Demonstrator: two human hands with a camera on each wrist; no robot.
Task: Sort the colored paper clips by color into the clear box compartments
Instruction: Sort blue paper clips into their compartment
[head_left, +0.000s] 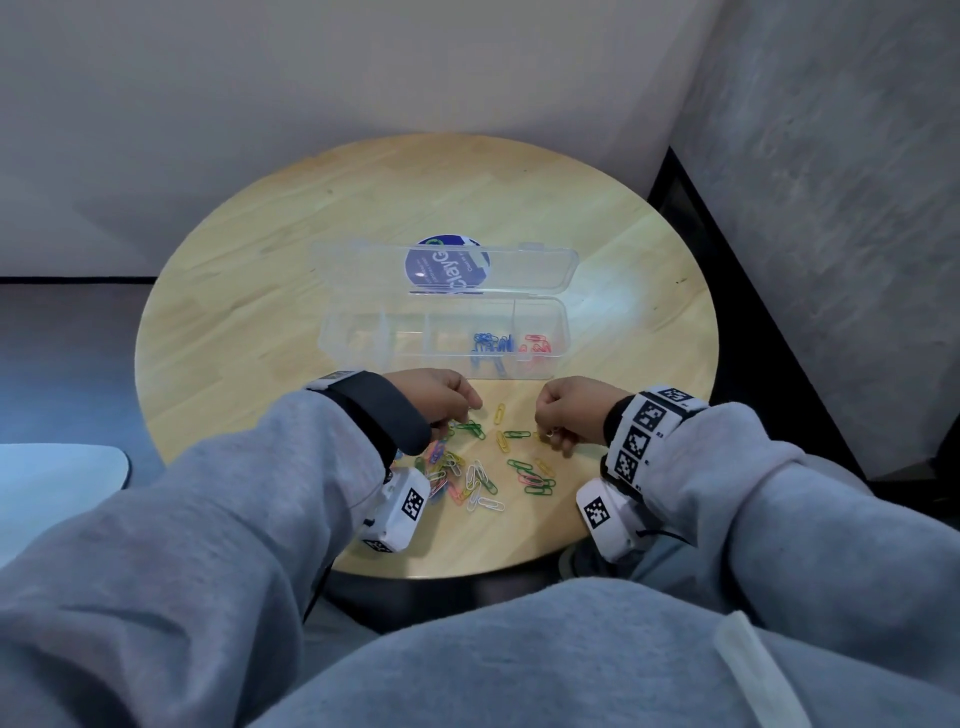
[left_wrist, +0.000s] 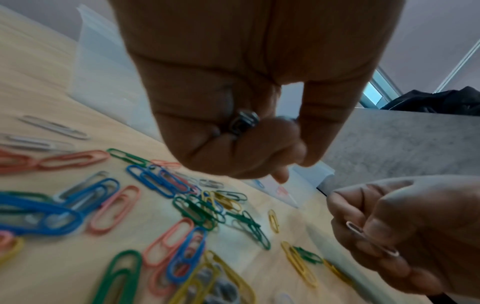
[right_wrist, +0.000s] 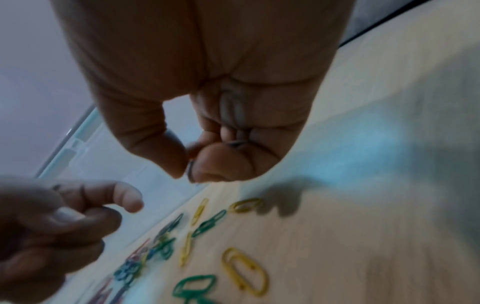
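The loose paper clips (head_left: 470, 467) lay scattered on the round wooden bench (head_left: 260, 291) near its front edge, a mix of green, yellow, blue, pink and white, thickest toward the left and thinner toward the right. Just behind them, about the middle of the bench, stood the clear box (head_left: 441, 332) with its lid (head_left: 447, 265) folded open toward the back edge. Blue clips (head_left: 491, 343) sat in one compartment and red clips (head_left: 537, 345) in the end compartment to its right; the compartments further left looked bare, though the clear plastic made that hard to judge.

The left hand (head_left: 441, 397) hovered over the left part of the pile, its fingers (left_wrist: 262, 164) curled in, with a dark metal clip (left_wrist: 244, 123) tucked against the palm. The right hand (head_left: 569, 410) hung over the right fringe of the pile, fingers (right_wrist: 221, 164) bent and the thumb pressed to the forefinger, pinching a pale clip (left_wrist: 371, 238) between them. The two hands were near each other but apart, both just in front of the box.

Under the open lid a round blue sticker (head_left: 441, 265) showed on the bench. Grey sleeves (head_left: 234, 519) covered both arms, and each wrist carried a white camera unit with black-and-white markers (head_left: 644, 431).
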